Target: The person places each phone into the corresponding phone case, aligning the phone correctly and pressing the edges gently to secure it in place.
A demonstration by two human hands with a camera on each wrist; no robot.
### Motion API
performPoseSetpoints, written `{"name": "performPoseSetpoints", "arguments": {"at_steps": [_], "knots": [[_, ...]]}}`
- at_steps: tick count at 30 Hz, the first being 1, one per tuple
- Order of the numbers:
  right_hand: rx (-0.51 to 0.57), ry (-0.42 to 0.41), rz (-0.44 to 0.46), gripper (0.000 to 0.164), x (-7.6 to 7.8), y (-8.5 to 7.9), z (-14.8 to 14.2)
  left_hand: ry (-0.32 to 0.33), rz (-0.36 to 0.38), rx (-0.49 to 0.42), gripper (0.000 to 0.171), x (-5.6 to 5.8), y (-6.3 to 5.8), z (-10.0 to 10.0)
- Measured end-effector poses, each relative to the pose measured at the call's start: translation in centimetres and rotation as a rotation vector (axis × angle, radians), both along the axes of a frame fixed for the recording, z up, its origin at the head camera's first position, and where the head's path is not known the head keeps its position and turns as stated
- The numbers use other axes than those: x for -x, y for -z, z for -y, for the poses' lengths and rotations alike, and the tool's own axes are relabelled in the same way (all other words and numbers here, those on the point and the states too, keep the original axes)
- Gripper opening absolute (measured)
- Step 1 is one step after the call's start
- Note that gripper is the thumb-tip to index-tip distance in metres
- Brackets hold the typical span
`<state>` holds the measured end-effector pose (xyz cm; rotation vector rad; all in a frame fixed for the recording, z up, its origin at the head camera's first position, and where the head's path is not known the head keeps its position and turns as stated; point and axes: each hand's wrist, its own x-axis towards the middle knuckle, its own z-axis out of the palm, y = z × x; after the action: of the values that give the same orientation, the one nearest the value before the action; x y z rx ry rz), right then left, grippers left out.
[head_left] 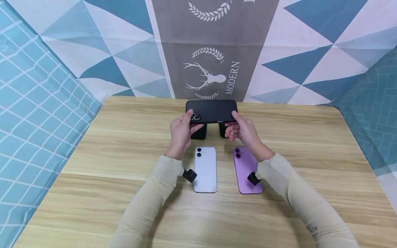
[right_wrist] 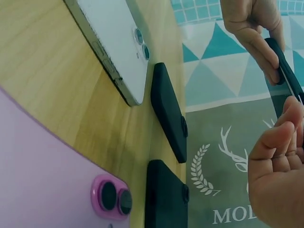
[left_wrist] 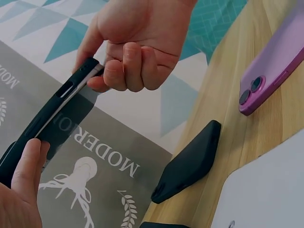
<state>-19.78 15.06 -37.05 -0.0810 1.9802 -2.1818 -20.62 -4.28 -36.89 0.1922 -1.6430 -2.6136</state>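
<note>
Both hands hold a phone in a black case [head_left: 214, 111] sideways above the table. My left hand [head_left: 180, 134] grips the end by the camera lenses, thumb on the back. At the other end, my right hand [head_left: 246, 132] pinches a corner between thumb and index finger, its other fingers curled. In the left wrist view, a pale phone edge shows along the case rim [left_wrist: 66, 90], and the glossy screen mirrors the backdrop lettering. Beneath lie two black phone-shaped pieces [head_left: 199, 132], partly hidden. Closer in are a white phone [head_left: 205, 174] and a purple phone [head_left: 245, 167], backs up.
The wood-grain table [head_left: 124, 144] ends at a patterned backdrop [head_left: 214, 41] behind the hands. Blue tiled-pattern cloth [head_left: 37, 113] borders the left side. A black wrist camera [head_left: 190, 175] overlaps the white phone in the head view, another [head_left: 253, 178] the purple one.
</note>
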Motion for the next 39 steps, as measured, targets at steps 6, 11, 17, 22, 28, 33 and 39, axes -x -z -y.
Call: {"name": "performPoseSetpoints", "arguments": {"at_steps": [6, 11, 17, 22, 28, 33, 39], "knots": [[-0.089, -0.017, -0.030, 0.051, 0.0, 0.0, 0.5, -0.011, -0.005, 0.013, 0.027, -0.1, 0.0, 0.3], [-0.154, -0.005, -0.069, 0.050, -0.2, -0.2, 0.6, -0.009, -0.011, -0.004, 0.027, -0.1, 0.1, 0.4], [-0.018, -0.012, -0.036, 0.048, -0.1, 0.0, 0.6, -0.004, -0.009, -0.032, 0.033, -0.1, 0.2, 0.5], [0.128, -0.110, 0.037, 0.041, 0.0, -0.1, 0.5, -0.004, -0.009, -0.048, 0.030, -0.1, 0.2, 0.7], [0.175, -0.149, 0.101, 0.034, -0.1, -0.4, 0.7, 0.033, 0.000, -0.089, 0.023, -0.2, 0.1, 0.8], [0.231, -0.139, 0.099, 0.034, 0.0, -0.6, 1.0, 0.070, 0.017, -0.126, 0.028, -0.1, -0.2, 1.0], [0.315, -0.133, 0.105, 0.036, 0.1, -0.7, 1.2, 0.131, 0.021, -0.141, 0.028, -0.2, -0.5, 0.8]]}}
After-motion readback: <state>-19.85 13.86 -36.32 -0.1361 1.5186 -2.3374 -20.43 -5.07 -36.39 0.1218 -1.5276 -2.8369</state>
